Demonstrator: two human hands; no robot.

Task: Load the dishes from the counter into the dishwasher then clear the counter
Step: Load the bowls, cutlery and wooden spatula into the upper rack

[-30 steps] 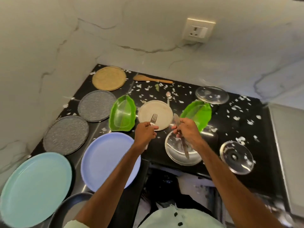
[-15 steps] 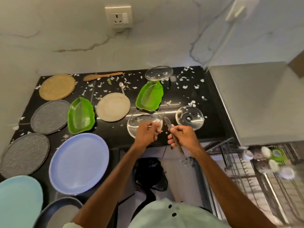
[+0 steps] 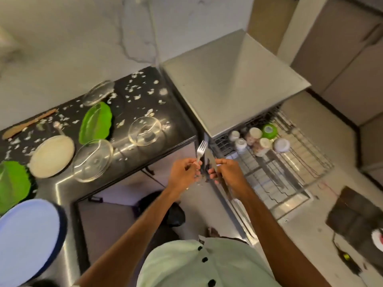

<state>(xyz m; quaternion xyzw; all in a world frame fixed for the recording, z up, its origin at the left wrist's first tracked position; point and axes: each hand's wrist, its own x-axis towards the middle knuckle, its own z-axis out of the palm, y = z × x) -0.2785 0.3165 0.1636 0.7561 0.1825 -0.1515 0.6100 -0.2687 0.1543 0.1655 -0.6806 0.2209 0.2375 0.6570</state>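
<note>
Fork (image 3: 201,149) and knife (image 3: 211,162) are off the counter (image 3: 180,129), held in mid-air between its end and the pulled-out dishwasher rack (image 3: 300,177). Fingers of the left hand (image 3: 182,174) are curled round the fork handle, tines up. The right hand (image 3: 228,175) is clenched round the knife near mid-length, blade up, handle trailing under the palm. The two pieces stand just beside each other; blur hides whether they touch.

Risks, as judged:
- Blade sits close to the left hand's knuckles. Passing one piece across could nick a finger.
- Grip on the knife looks high on the blade side, so a slip could drop it through the wire rack.
- No cutlery basket shows in view. Laid loose on the wires, both could fall through.
- Cups (image 3: 256,139) crowd the rack's far end, and a careless reach could knock them.

Farther left, a glass plate (image 3: 93,160) lies near the counter's front edge and an elbow could send it off. Food scraps (image 3: 134,94) litter the far surface, not yet cleared.
</note>
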